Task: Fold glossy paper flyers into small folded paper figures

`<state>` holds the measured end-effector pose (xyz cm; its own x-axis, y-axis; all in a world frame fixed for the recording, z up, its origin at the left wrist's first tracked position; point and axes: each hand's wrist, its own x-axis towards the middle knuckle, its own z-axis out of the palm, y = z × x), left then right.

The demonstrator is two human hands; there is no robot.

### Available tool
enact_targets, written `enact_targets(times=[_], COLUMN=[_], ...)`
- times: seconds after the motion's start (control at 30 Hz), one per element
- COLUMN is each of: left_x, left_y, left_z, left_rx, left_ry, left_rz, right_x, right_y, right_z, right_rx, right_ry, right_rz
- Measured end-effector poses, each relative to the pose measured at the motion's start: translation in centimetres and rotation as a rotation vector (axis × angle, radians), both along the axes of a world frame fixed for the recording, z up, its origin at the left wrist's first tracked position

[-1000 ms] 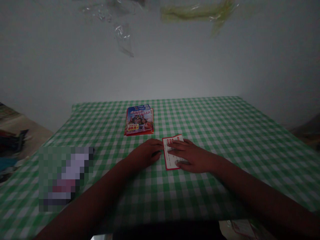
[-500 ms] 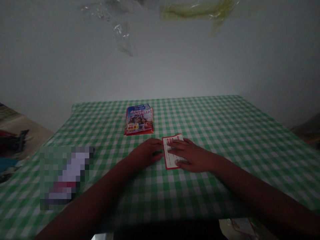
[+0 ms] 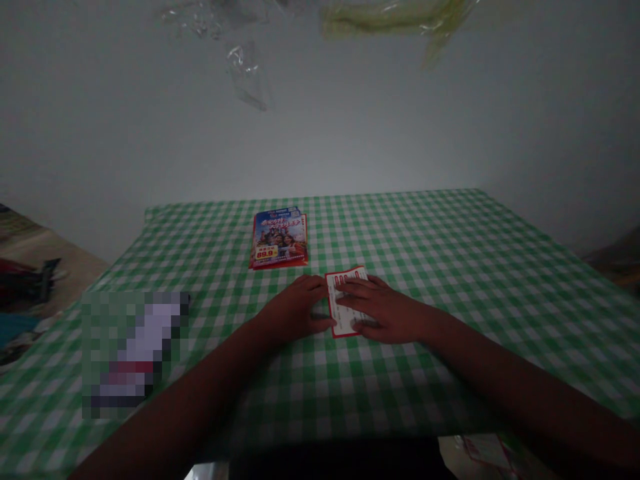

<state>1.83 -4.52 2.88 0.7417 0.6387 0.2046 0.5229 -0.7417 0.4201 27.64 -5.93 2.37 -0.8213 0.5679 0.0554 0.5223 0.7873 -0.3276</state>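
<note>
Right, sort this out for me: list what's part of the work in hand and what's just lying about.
In use:
the red-bordered white card
the right hand, resting on the card
the left hand, at the card's left edge

Lying about:
the stack of colourful brochures
the green-and-white gingham tablecloth
a pixelated object
clear plastic at the top of the view

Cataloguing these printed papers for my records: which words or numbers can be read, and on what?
"89.9": on the yellow rectangular label on the glossy blue-and-red brochures.
The brochures' other print: too small to read.
The red-bordered white paper card: red marks and small print too blurred to read.
</note>
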Motion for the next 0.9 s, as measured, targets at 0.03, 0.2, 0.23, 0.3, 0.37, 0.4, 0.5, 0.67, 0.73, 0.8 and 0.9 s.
enact_targets(times=[0.03,0.2,0.23,0.3,0.37,0.4,0.5,0.67,0.73,0.8,0.9], left_x=[0.01,0.02,0.02,0.02,-0.01,-0.02,-0.1,-0.13,-0.12,-0.13,-0.15], left_y=[-0.01,-0.05,-0.05,-0.04,-0.02,-0.01,0.03,0.08,0.06,0.03,-0.01], left_z=[0.03,0.28,0.3,0.3,0.24,0.21,0.16,0.28,0.33,0.33,0.22], left_rx=[0.001,-0.018,-0.022,-0.026,-0.026,-0.023,-0.017,-0.019,-0.02,-0.021,0.008], left_ry=[0.0,-0.014,-0.015,-0.017,-0.024,-0.03,-0.03,-0.013,-0.013,-0.011,-0.014], left_rz=[-0.003,-0.026,-0.025,-0.02,-0.019,-0.022,-0.027,-0.023,-0.026,-0.026,-0.028], right_x=[0.0,0.02,0.02,0.02,0.01,0.01,-0.03,-0.07,-0.05,-0.03,-0.05], right_y=[0.01,0.05,0.05,0.05,0.05,0.05,0.03,0.02,0.04,0.06,0.06], right_z=[-0.01,-0.06,-0.06,-0.09,-0.12,-0.13,-0.09,0.1,0.1,0.04,-0.05], right_rx=[0.002,-0.002,-0.005,-0.01,-0.012,-0.011,-0.001,0.004,0.007,0.013,0.014], right_ry=[-0.003,0.015,0.018,0.022,0.03,0.035,0.037,0.012,0.013,0.01,0.009], right_rz=[0.001,0.001,0.0,0.0,0.002,0.001,-0.002,0.002,0.002,0.003,0.0])
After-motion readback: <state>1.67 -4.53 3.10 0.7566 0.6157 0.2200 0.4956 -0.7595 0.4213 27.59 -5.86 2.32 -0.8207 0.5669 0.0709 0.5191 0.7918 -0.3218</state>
